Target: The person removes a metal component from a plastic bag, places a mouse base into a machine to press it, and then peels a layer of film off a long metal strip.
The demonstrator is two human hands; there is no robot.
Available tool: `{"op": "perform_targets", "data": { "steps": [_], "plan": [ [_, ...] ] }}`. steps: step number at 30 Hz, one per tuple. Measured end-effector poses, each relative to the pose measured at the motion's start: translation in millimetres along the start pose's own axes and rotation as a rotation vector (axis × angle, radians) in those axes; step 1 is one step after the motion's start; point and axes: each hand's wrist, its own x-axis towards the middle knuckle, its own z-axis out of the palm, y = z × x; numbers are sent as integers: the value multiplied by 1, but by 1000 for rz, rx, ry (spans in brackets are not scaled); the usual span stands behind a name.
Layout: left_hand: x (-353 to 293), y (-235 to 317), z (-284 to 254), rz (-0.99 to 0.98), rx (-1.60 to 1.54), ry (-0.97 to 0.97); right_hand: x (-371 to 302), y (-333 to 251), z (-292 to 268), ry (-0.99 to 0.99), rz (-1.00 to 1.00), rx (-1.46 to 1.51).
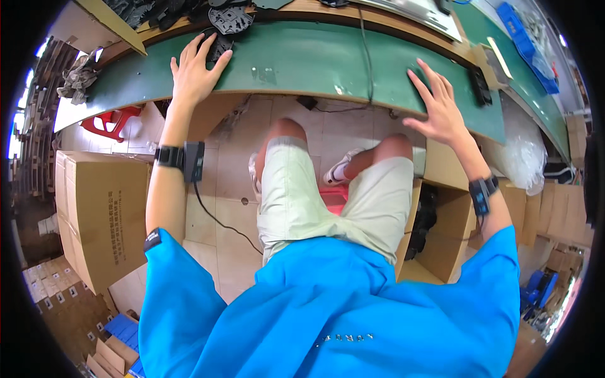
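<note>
Left fingers [205, 50], black part [220, 48] partly hidden

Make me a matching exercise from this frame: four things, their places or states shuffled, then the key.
1. Left hand
2. Right hand
3. Open carton
4. Blue tray

A. Empty, at the front edge of the green table, right half
B. Upper right of the picture
C. Nearest the dark plastic parts
D. Below the tabletop, dark items inside

1-C; 2-A; 3-D; 4-B
</note>
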Motion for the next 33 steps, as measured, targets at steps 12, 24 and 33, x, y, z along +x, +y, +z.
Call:
{"op": "perform_targets", "data": {
  "steps": [12,24,33],
  "plan": [
    [2,-1,-9,63,78,-15,1,-1,-3,-78,94,5],
    [17,26,-43,-28,-19,-168,13,-1,-6,-180,108,36],
    [-6,14,-28,-13,-140,-6,7,-6,-2,-88,114,49]
  ]
}}
